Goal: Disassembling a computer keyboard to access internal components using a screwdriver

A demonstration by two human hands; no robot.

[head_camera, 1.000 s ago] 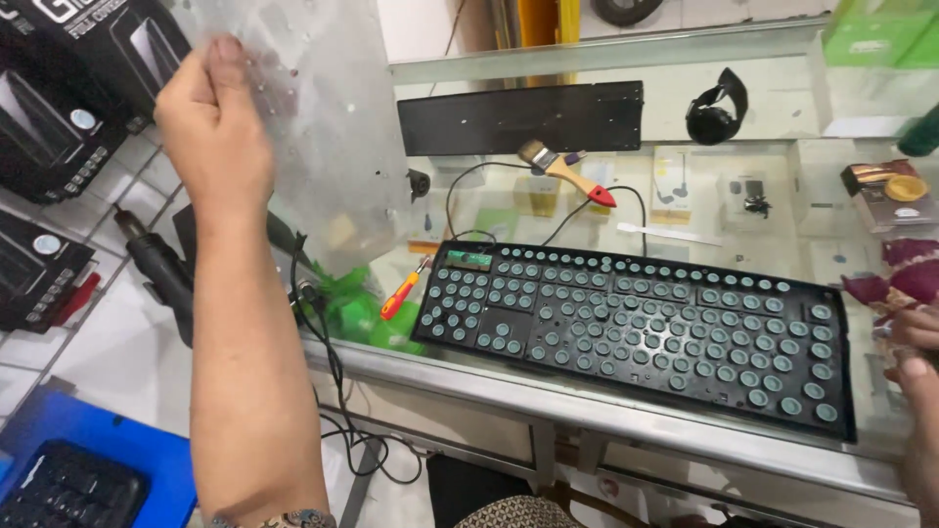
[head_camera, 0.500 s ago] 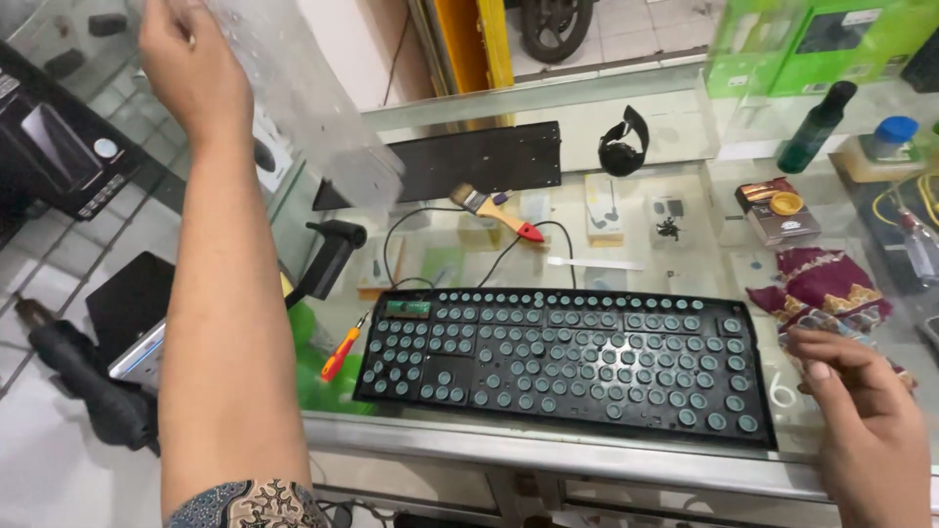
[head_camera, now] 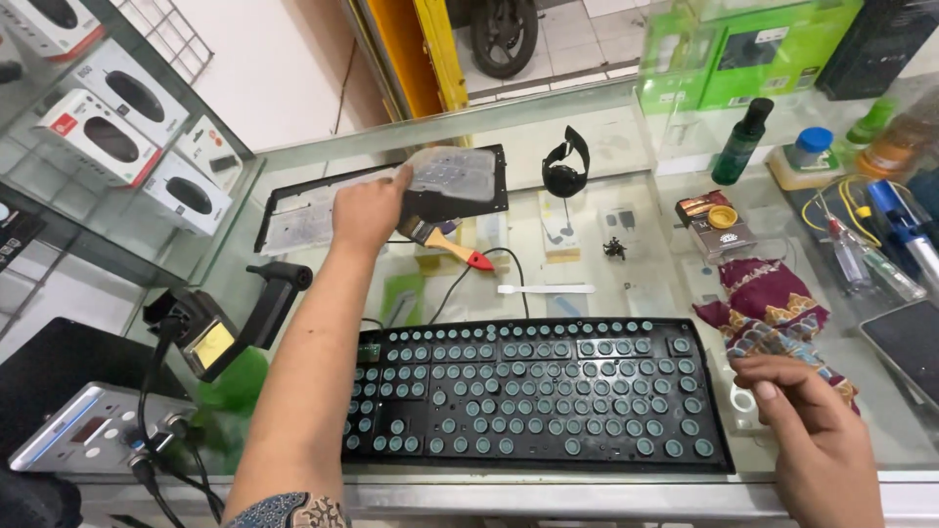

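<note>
your left hand (head_camera: 367, 210) grips a clear membrane sheet (head_camera: 452, 174) over the black backplate (head_camera: 293, 210), both long axes running left-right; your right hand (head_camera: 812, 430) rests loosely curled, empty, beside the keyboard (head_camera: 533, 396).

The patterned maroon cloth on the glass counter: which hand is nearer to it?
Right. The right hand rests at the maroon cloth, by its near edge. The left hand is far across the counter, holding a clear membrane sheet over the black frame.

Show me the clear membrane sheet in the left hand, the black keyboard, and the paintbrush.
clear membrane sheet (head_camera: 458, 174), head view, middle of the sheet.
black keyboard (head_camera: 533, 386), head view, centre key rows.
paintbrush (head_camera: 452, 246), head view, wooden handle.
</note>
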